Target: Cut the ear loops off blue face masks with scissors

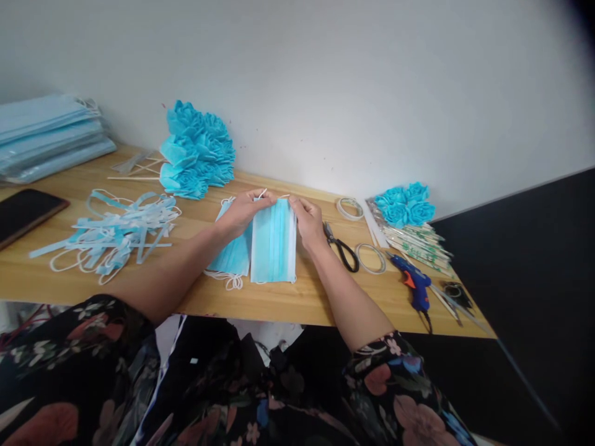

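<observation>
A blue surgical mask point(273, 248) lies flat on the wooden table point(279, 297), on top of a few more masks point(230, 257). My left hand point(244, 214) pinches the mask's far left corner. My right hand point(309, 223) grips its far right edge. Both hands have their fingers closed on the mask's top edge, near its white ear loops.
Black scissors point(343, 248), two tape rolls point(370, 257), a blue glue gun point(415, 284) and sticks with blue paper flowers point(405, 207) lie to the right. A big blue flower bunch point(198, 152), cut strips point(116, 232), a phone point(25, 210) and stacked masks point(46, 136) sit left.
</observation>
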`<state>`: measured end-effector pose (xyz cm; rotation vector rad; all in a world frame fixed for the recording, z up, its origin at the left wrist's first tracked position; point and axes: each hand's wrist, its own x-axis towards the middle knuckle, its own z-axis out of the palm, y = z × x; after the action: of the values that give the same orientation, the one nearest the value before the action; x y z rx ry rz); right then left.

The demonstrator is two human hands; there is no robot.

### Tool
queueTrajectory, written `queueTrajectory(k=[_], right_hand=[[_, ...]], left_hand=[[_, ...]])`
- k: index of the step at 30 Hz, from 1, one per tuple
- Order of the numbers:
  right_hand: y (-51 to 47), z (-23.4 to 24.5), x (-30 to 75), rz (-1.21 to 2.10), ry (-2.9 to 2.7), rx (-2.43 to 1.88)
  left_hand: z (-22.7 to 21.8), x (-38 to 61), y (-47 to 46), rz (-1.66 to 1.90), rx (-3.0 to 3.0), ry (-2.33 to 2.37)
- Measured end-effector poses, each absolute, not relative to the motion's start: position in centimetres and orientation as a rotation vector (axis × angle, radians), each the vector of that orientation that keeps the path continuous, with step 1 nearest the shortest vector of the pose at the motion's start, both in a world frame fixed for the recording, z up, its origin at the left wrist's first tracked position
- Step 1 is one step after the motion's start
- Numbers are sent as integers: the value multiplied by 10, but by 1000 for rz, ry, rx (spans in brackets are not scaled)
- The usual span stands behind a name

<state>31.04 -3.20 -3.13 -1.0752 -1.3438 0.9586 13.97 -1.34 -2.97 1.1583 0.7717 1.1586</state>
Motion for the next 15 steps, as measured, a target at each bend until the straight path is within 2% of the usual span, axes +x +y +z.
queueTrajectory(k=[15], right_hand=[[-29,-30,315,939,-1304,-1113]], left_hand=[[-30,140,-14,1085,1123,788]])
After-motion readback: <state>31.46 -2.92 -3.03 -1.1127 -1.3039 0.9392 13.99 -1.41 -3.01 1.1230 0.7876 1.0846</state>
